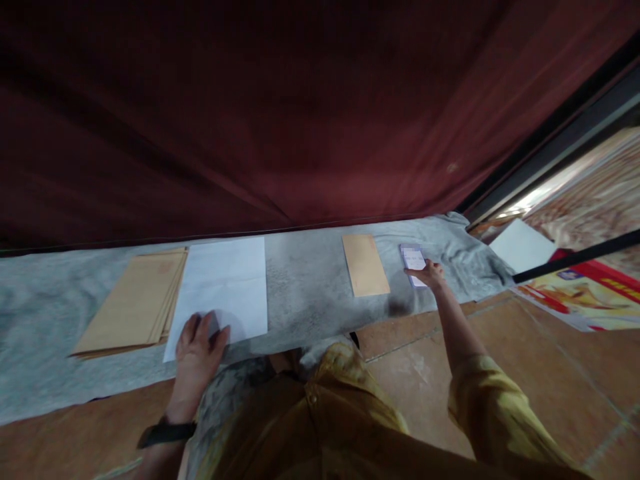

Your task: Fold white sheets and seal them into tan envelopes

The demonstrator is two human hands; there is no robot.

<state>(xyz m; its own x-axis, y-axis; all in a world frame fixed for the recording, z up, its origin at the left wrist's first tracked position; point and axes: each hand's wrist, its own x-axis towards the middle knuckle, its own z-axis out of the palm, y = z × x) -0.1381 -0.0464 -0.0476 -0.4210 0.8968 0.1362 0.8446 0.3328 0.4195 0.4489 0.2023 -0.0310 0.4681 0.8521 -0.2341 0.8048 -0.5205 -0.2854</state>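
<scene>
My left hand (197, 350) lies flat, fingers spread, on the near corner of a stack of white paper sheets (225, 283) on the grey cloth (310, 280). Left of the sheets lies a stack of brown envelopes (135, 300). My right hand (429, 273) reaches out to the right and rests its fingers on a small white and purple pad of slips (413, 260). Whether it grips the pad or only touches it does not show. A single brown envelope (365, 265) lies between the paper and the pad.
A dark red curtain (300, 113) hangs behind the cloth. Tiled floor (425, 360) lies to my right, with a white sheet (523, 245) and a red and yellow printed poster (585, 293) beyond it. A black bar (575, 257) crosses above the poster.
</scene>
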